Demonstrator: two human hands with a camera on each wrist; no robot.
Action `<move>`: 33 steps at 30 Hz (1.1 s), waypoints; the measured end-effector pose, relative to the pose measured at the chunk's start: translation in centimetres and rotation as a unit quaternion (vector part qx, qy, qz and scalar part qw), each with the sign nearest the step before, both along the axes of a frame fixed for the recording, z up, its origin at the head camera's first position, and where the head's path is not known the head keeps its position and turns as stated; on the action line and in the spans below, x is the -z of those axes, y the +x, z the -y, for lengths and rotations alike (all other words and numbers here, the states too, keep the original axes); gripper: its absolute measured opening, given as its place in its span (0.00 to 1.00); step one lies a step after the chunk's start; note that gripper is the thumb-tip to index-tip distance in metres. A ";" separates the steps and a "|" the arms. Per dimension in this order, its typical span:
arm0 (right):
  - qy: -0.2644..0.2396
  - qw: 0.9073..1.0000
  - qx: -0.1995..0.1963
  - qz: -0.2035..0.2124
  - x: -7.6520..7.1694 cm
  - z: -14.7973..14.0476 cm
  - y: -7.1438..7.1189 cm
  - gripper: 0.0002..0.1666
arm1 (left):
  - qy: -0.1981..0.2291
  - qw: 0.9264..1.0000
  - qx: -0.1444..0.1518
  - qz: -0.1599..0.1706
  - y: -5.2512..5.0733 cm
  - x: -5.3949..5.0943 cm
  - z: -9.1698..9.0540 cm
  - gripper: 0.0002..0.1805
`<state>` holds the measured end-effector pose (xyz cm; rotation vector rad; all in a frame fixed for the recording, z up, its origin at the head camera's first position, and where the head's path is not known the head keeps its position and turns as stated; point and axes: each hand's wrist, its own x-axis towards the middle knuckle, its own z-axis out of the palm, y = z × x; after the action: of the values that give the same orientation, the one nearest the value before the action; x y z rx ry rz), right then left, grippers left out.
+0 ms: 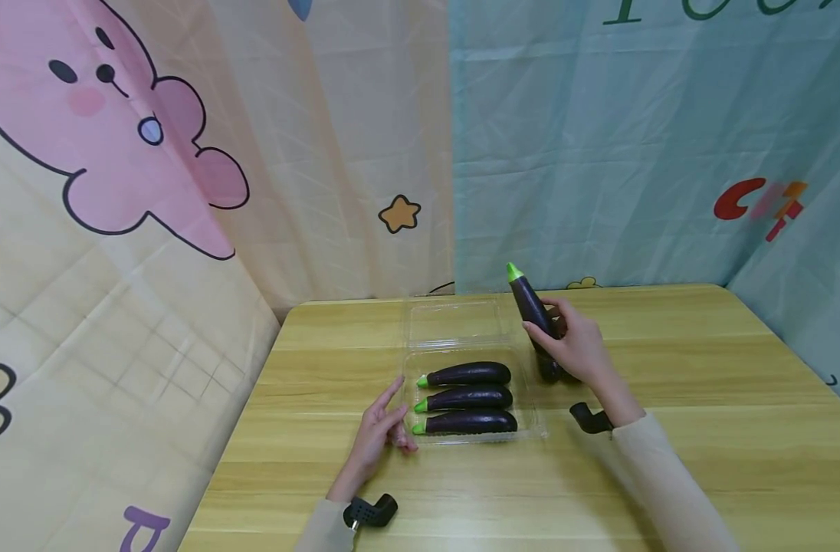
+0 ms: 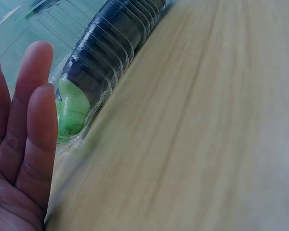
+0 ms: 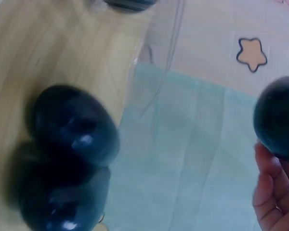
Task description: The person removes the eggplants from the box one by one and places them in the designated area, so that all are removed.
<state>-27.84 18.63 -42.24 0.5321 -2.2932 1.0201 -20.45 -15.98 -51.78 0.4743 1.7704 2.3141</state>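
A clear plastic clamshell box [image 1: 528,395] lies with its lid flipped back, holding three dark purple eggplants [image 1: 470,398] side by side, green stem ends to the left. My left hand [image 1: 378,429] is at the box's left edge, fingers extended; in the left wrist view, straight fingers [image 2: 38,115] stand beside a green stem end. Whether they touch the box, I cannot tell. My right hand [image 1: 577,345] grips another eggplant [image 1: 528,299], tilted with its green tip up, right of the box. Below it, the right wrist view shows two eggplants [image 3: 74,127] close together on the table.
The transparent lid [image 1: 454,322] lies toward the table's back edge. The wooden table [image 1: 703,368] reaches to printed curtains [image 1: 599,153] behind and at the sides. Each wrist wears a black camera mount [image 1: 372,511].
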 end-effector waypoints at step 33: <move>0.093 0.963 0.158 0.197 3.6 -8.3 -0.4 0.37 | -0.002 1.000 0.000 0.003 0.1 -0.1 0.0 0.34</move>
<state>-28.26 26.97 -45.80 0.0230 -2.7301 0.8103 -20.39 -16.02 -51.66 0.4674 1.7726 2.3076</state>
